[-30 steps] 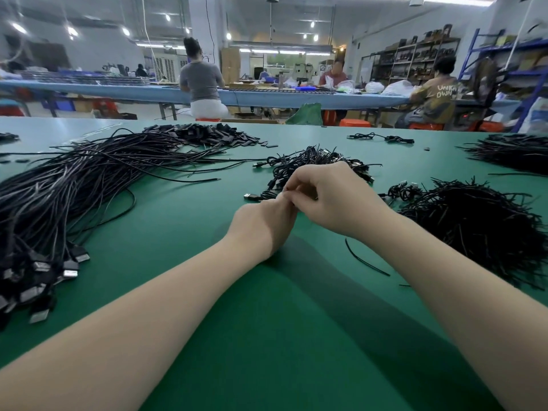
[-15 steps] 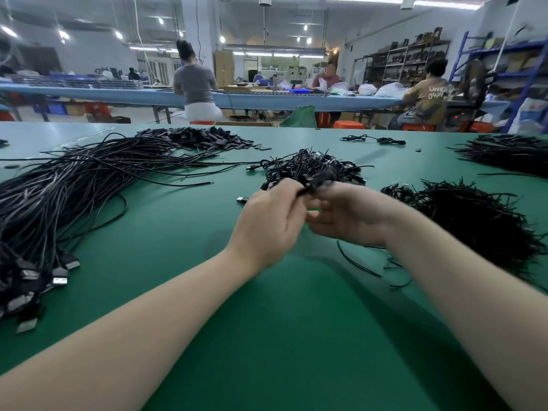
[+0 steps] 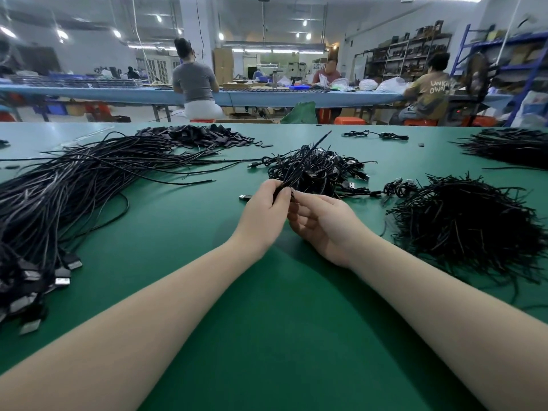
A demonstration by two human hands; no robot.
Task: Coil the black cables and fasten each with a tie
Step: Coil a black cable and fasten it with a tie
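Observation:
My left hand (image 3: 264,212) grips a small bundled black cable (image 3: 283,188) just above the green table (image 3: 267,321). A thin black tie end (image 3: 314,149) sticks up and away from it, blurred. My right hand (image 3: 323,226) lies palm up beside it, and its thumb and forefinger tips pinch the same bundle at my left thumb. Behind my hands sits a heap of coiled cables (image 3: 323,170). A long sheaf of loose black cables (image 3: 59,188) with USB plugs covers the left of the table. A bristly pile of black ties (image 3: 468,221) lies at the right.
A second tie pile (image 3: 510,146) lies far right, a heap of small black parts (image 3: 201,136) at the back, and one USB plug (image 3: 244,197) left of my left hand. Beyond the table, people sit at a blue bench (image 3: 267,97).
Both hands rose off the table with the bundle. My right hand turned from knuckles-up to palm-up, and the tie end now points up and away.

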